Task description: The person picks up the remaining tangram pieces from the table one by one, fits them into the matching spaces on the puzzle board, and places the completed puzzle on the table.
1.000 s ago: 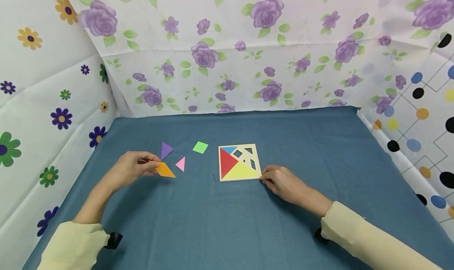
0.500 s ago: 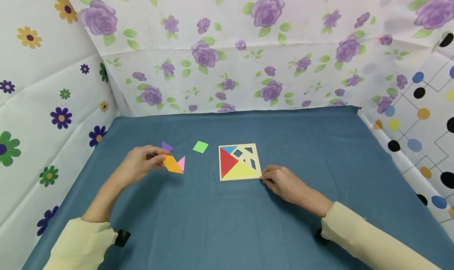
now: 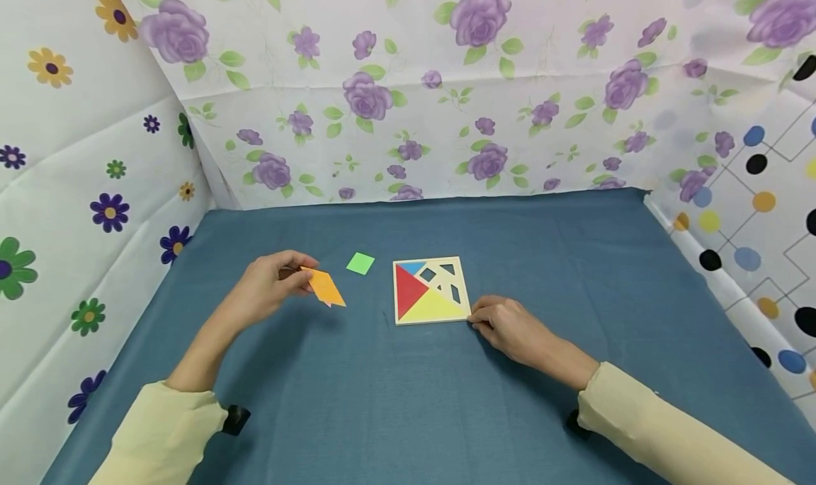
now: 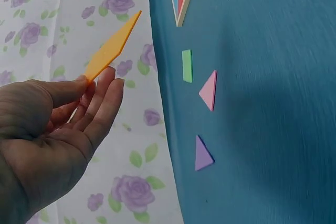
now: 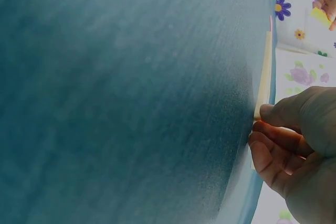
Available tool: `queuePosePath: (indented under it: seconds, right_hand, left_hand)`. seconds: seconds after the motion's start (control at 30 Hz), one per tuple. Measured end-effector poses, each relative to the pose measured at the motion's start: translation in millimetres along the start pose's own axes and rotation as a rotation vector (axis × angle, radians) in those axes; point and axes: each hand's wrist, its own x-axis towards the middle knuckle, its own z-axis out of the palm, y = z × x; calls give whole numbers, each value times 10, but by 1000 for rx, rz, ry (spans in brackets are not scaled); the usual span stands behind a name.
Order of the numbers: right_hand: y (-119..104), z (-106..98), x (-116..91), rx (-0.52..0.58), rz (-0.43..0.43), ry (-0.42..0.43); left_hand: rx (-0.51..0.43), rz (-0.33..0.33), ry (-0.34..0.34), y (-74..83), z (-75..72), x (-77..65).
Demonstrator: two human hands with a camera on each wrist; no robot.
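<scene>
My left hand (image 3: 273, 287) pinches an orange parallelogram tangram piece (image 3: 326, 287) between thumb and fingers, raised above the cloth. Below it, the left wrist view shows a pink triangle (image 4: 209, 92) and a purple triangle (image 4: 203, 154) lying flat; in the head view they are mostly hidden by the hand and piece. A green tangram piece (image 3: 360, 263) lies farther back. The square wooden tangram frame (image 3: 463, 290) holds red, yellow and blue pieces at its left and bottom, with several cut-outs at the upper right. My right hand (image 3: 510, 329) pinches the frame's near right corner.
A blue cloth (image 3: 408, 400) covers the table. Floral fabric (image 3: 421, 145) hangs along the back, with patterned sheets at the left and right sides. A dark wrist strap (image 3: 236, 420) shows at the left sleeve.
My left hand has moved right and slightly farther back with the orange piece, now covering the purple triangle and most of the pink one in the head view. My right hand stays put.
</scene>
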Motion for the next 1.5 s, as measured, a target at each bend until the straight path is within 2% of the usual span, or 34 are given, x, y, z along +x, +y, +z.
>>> queuePosePath:
  seconds: [0.3, 0.57, 0.8, 1.03, 1.17, 1.5]
  right_hand:
    - [0, -3, -15, -7, -2, 3]
    - [4, -5, -25, -11, -14, 6]
    - [5, -7, -39, -15, -11, 12]
    - [4, -6, -40, -4, -13, 8]
    - [6, -3, -35, 2, -17, 9]
    - [1, -4, -18, -5, -17, 5]
  left_hand:
    - [-158, -18, 38, 85, 167, 128]
    - [-216, 24, 56, 175, 270, 238]
    - [-272, 61, 41, 286, 380, 359]
    - [-271, 92, 63, 381, 492, 446]
    - [-269, 90, 93, 443, 546, 491]
    - [-291, 107, 112, 560, 708, 606]
